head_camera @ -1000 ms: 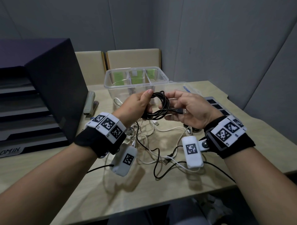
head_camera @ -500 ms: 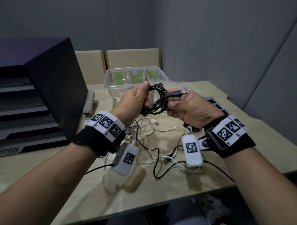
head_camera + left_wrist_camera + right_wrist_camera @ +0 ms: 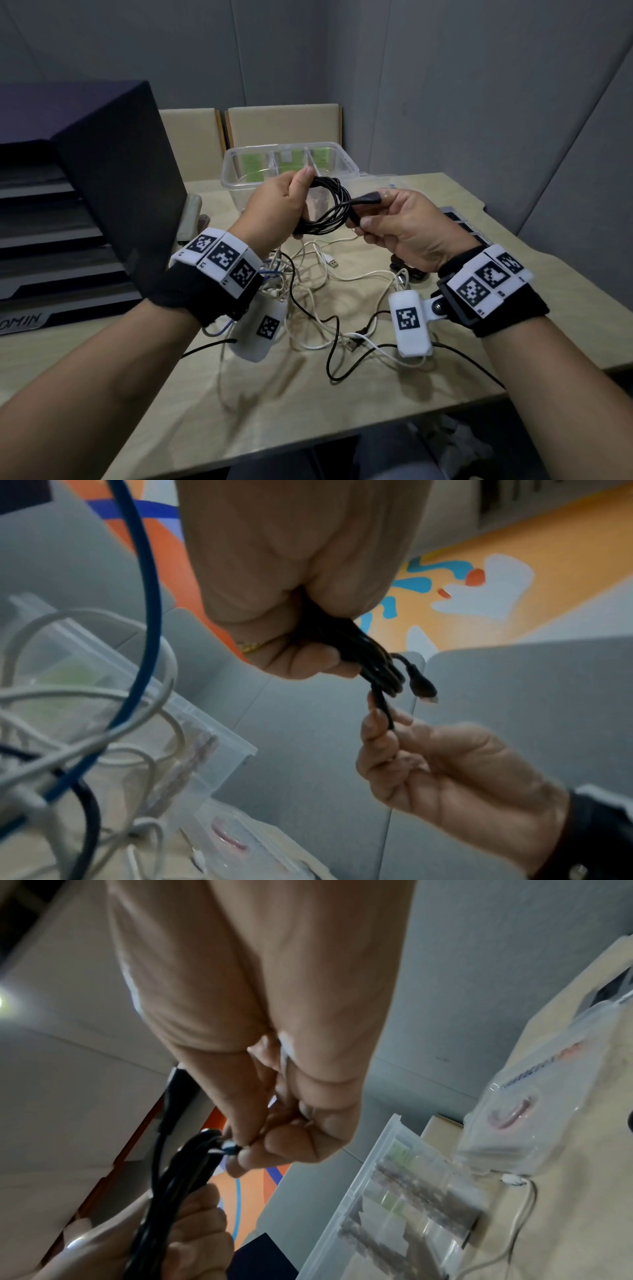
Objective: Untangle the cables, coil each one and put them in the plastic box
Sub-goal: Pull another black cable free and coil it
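A coiled black cable (image 3: 328,209) hangs in the air in front of the clear plastic box (image 3: 239,164). My left hand (image 3: 279,205) grips the left side of the coil (image 3: 363,653). My right hand (image 3: 394,222) pinches the cable's free end just behind its plug (image 3: 368,199), to the right of the coil (image 3: 185,1172). On the table below lies a tangle of white cables (image 3: 325,274) with a black cable (image 3: 330,342) running through it. A blue cable (image 3: 143,615) shows in the left wrist view.
A dark tiered file tray (image 3: 85,212) stands at the left, with a stapler (image 3: 190,214) beside it. A dark keypad-like device (image 3: 459,219) lies right of my hands. A clear bag (image 3: 548,1096) rests on the table behind the box. Two chair backs (image 3: 284,126) stand behind the table.
Both hands have risen a little toward the box with the coil. My right hand has brought the plug end round the coil's right side.
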`<state>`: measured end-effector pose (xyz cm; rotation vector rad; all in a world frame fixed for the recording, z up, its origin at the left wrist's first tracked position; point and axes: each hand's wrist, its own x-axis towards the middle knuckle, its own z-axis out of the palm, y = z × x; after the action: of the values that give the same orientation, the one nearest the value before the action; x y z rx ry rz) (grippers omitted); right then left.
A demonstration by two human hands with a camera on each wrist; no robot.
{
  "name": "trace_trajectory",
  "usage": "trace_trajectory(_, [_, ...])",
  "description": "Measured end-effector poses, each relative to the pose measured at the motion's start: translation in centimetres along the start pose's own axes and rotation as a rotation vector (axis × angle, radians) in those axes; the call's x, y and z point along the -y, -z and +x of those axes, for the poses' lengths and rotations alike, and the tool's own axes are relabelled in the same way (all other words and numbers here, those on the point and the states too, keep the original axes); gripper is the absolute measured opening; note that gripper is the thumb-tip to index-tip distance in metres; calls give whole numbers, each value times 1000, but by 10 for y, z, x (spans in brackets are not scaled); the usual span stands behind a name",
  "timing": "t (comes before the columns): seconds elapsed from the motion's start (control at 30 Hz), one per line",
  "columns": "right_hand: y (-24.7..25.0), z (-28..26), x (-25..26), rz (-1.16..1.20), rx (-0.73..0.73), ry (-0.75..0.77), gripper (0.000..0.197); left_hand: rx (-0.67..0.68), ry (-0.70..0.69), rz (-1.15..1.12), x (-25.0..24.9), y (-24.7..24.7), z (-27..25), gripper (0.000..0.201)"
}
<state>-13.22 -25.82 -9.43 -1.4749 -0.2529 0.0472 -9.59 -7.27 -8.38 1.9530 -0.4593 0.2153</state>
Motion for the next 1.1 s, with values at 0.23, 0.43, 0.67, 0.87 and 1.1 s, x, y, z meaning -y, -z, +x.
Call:
trace_trajectory(0.23, [-8,-3,-5,16,2,-38,19,-143,-60,218,2,-8,5,32])
trace_trajectory(0.43, [-22,7,-12,66,-232,-36,21,-118,-68,246,2,-20,3,32])
trace_trajectory(0.67, [-19,13,-8,110,-403,-88,25,85,-209,270,8,-25,-10,18])
trace_trajectory(0.87, [-11,14,-11,178,-499,-86,2,109,-253,325,13,-22,-12,21])
trace_trajectory(1.1, [-13,12,-16,-104,-461,31,18,100,-156,-10,20,-24,-9,28])
